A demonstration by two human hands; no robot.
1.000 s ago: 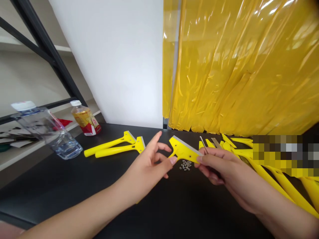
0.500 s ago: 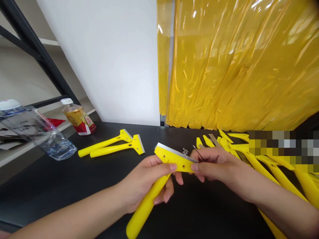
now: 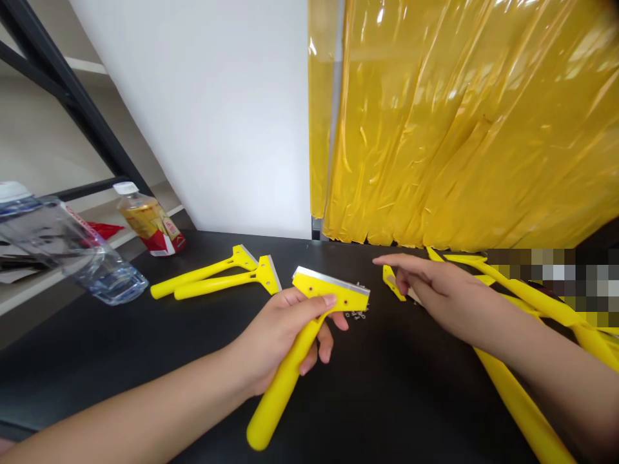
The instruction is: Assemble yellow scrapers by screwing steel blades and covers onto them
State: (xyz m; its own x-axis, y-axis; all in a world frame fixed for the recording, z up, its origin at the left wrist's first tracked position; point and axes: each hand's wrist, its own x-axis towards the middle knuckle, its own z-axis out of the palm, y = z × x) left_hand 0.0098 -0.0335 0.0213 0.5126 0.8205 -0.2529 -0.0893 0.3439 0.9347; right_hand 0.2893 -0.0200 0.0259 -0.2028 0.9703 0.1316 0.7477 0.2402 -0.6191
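Note:
My left hand is closed around the neck of a yellow scraper, its thumb pressed on the flat head. A straight silver blade runs along the head's top edge, and two small holes show in its face. Behind the head lie several tiny screws and nuts. My right hand hovers to the right with its index finger stretched out and the other fingers bent down. Just under it are a loose yellow head plate and a pale metal strip, partly hidden by the fingers.
Two yellow scrapers lie left of centre on the black table. A drink bottle and a large clear bottle stand further left. Yellow scraper parts are heaped at right. A yellow plastic sheet hangs behind.
My right hand has left the scraper head and moved right to the loose parts. The thin metal rod seen at its fingers is out of sight. The left hand still holds the scraper.

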